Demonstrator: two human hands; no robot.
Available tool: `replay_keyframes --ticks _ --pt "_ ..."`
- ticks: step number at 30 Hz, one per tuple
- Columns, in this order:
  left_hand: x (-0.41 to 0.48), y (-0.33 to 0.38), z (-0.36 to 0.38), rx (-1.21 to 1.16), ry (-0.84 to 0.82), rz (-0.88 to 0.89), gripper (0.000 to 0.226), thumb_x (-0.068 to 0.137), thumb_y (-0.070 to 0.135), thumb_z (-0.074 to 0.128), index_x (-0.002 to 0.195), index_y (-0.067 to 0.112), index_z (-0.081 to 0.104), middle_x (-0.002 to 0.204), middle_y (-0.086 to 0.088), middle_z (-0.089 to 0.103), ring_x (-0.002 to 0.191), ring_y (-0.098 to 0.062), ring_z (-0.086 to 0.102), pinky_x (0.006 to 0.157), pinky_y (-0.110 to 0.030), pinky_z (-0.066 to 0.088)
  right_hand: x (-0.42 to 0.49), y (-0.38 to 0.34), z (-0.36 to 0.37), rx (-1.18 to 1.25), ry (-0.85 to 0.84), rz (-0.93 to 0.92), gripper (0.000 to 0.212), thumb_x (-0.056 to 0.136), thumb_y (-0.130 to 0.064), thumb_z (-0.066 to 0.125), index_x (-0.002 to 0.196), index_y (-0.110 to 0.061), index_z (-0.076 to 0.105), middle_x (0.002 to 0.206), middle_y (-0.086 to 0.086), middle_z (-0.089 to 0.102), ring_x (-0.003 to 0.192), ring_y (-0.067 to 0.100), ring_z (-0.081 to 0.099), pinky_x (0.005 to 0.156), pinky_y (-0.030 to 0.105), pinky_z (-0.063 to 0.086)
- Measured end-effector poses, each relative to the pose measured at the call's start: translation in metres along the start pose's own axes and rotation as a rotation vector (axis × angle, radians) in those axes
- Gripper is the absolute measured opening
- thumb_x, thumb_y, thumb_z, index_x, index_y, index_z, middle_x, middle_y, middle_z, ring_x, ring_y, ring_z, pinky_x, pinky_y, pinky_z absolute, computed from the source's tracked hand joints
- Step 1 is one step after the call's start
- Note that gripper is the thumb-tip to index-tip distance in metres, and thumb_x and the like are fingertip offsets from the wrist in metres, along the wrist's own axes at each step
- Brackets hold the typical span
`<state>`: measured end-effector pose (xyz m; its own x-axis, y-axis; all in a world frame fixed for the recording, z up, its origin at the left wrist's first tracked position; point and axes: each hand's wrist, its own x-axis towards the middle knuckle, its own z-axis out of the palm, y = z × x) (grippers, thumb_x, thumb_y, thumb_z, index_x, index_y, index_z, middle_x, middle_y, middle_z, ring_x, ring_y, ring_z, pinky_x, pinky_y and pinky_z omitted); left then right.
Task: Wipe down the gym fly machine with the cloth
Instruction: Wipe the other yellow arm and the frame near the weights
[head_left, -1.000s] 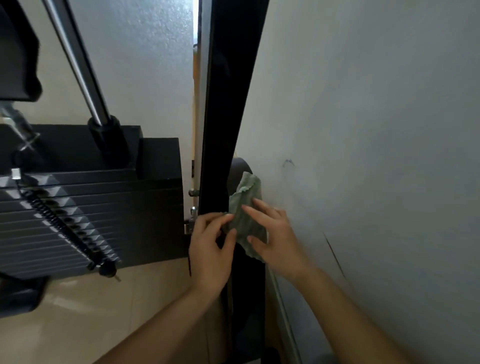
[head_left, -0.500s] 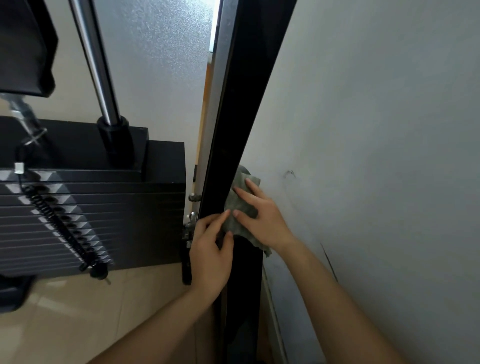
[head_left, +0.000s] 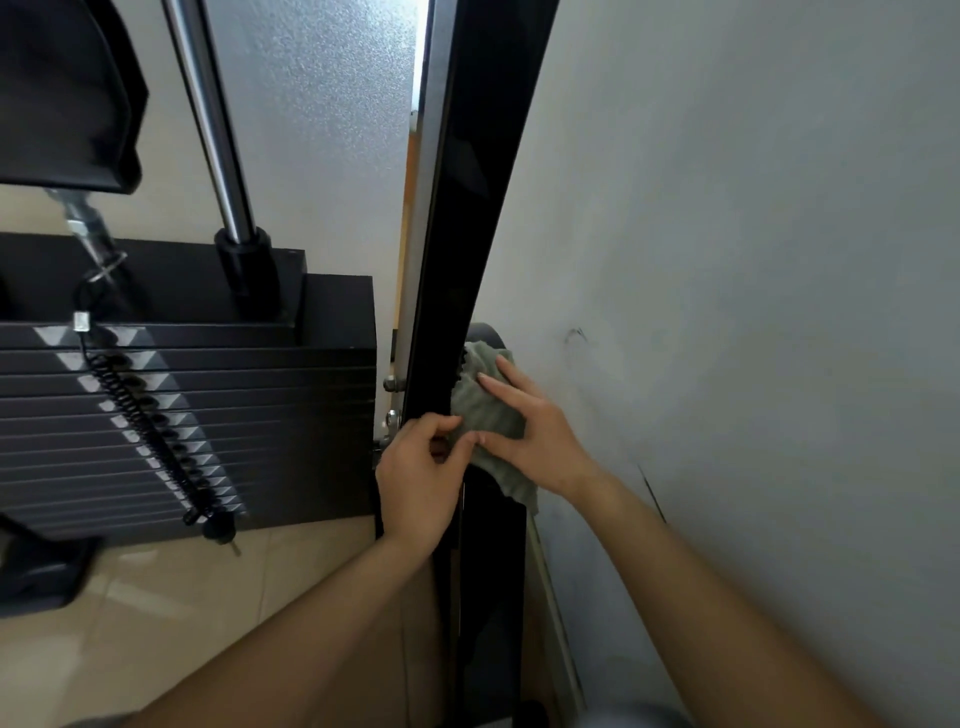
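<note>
two bare forearms reach up to the black frame post (head_left: 467, 218). the left hand (head_left: 418, 483) curls against the post's near face, its grip pinching the lower edge of the green cloth (head_left: 485, 410). the right hand (head_left: 535, 431) lies flat on the cloth, fingers spread, pressing it against the post's right side beside the wall (head_left: 727, 260). farther left of the post sits the weight stack (head_left: 182, 415), a chrome guide rod (head_left: 208, 119) rising from it.
</note>
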<state>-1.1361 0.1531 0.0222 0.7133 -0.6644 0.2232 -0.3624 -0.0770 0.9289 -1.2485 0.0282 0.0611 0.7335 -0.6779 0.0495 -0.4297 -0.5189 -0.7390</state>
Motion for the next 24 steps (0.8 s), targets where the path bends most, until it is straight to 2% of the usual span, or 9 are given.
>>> replay_keyframes --ticks 3,5,9,11,13,16,19,24 --pt "-0.006 -0.005 -0.002 0.008 -0.023 -0.072 0.013 0.084 0.032 0.080 0.090 0.030 0.069 0.081 0.018 0.070 0.077 0.007 0.066 0.068 -0.010 0.050 -0.029 0.008 0.010 -0.004 0.048 -0.006 0.074 0.082 -0.014 0.082 0.148 -0.022 0.050 0.164 -0.016 0.022 0.149 0.000 0.023 0.120 0.024 0.030" --pt "-0.012 -0.009 -0.005 0.031 -0.046 -0.107 0.014 0.083 0.033 0.081 0.085 0.029 0.068 0.075 0.019 0.069 0.074 0.009 0.065 0.064 -0.006 0.047 -0.045 0.011 0.015 0.025 0.063 -0.001 0.071 0.082 -0.012 0.082 0.146 -0.021 0.053 0.163 -0.018 0.024 0.147 -0.002 0.024 0.118 0.029 0.036" --pt "-0.027 -0.019 -0.010 0.119 -0.159 -0.135 0.016 0.081 0.033 0.082 0.082 0.026 0.068 0.073 0.015 0.068 0.070 0.005 0.065 0.061 -0.010 0.046 -0.067 0.015 0.012 0.114 0.095 0.039 0.062 0.082 -0.008 0.081 0.140 -0.016 0.059 0.157 -0.012 0.037 0.142 0.012 0.042 0.106 0.040 0.051" --pt "-0.029 -0.020 -0.013 0.172 -0.223 -0.169 0.019 0.080 0.036 0.083 0.080 0.026 0.068 0.072 0.012 0.069 0.069 0.001 0.065 0.063 -0.017 0.049 -0.071 0.014 0.007 0.179 0.112 0.076 0.064 0.083 -0.004 0.079 0.141 -0.017 0.057 0.151 -0.008 0.043 0.135 0.019 0.050 0.100 0.041 0.055" --pt "-0.025 -0.018 -0.016 0.212 -0.275 -0.204 0.019 0.079 0.039 0.083 0.080 0.028 0.067 0.073 0.012 0.069 0.072 0.000 0.065 0.068 -0.026 0.053 -0.073 0.012 0.004 0.223 0.090 0.096 0.068 0.084 -0.002 0.077 0.145 -0.019 0.052 0.150 -0.007 0.044 0.133 0.019 0.052 0.100 0.040 0.055" --pt "-0.018 -0.010 -0.017 0.158 -0.252 -0.208 0.017 0.080 0.036 0.082 0.088 0.027 0.069 0.082 0.014 0.070 0.078 -0.002 0.067 0.075 -0.029 0.055 -0.067 0.008 0.005 0.167 0.040 0.105 0.072 0.085 -0.004 0.077 0.150 -0.020 0.047 0.155 -0.006 0.039 0.135 0.016 0.049 0.105 0.040 0.052" --pt "-0.013 -0.002 -0.016 0.038 -0.201 -0.177 0.021 0.083 0.034 0.081 0.099 0.026 0.070 0.094 0.014 0.070 0.083 0.005 0.065 0.077 -0.022 0.056 -0.053 0.001 0.001 0.091 0.026 0.108 0.076 0.086 -0.006 0.076 0.152 -0.023 0.043 0.158 -0.008 0.036 0.137 0.016 0.046 0.107 0.041 0.050" --pt "-0.007 0.000 -0.015 -0.072 -0.198 -0.192 0.035 0.085 0.028 0.081 0.115 0.017 0.069 0.109 0.002 0.071 0.090 0.000 0.067 0.085 -0.028 0.058 -0.028 -0.006 -0.006 -0.076 0.084 0.109 0.079 0.086 -0.011 0.076 0.155 -0.023 0.037 0.144 0.003 0.051 0.129 0.019 0.051 0.108 0.042 0.048"
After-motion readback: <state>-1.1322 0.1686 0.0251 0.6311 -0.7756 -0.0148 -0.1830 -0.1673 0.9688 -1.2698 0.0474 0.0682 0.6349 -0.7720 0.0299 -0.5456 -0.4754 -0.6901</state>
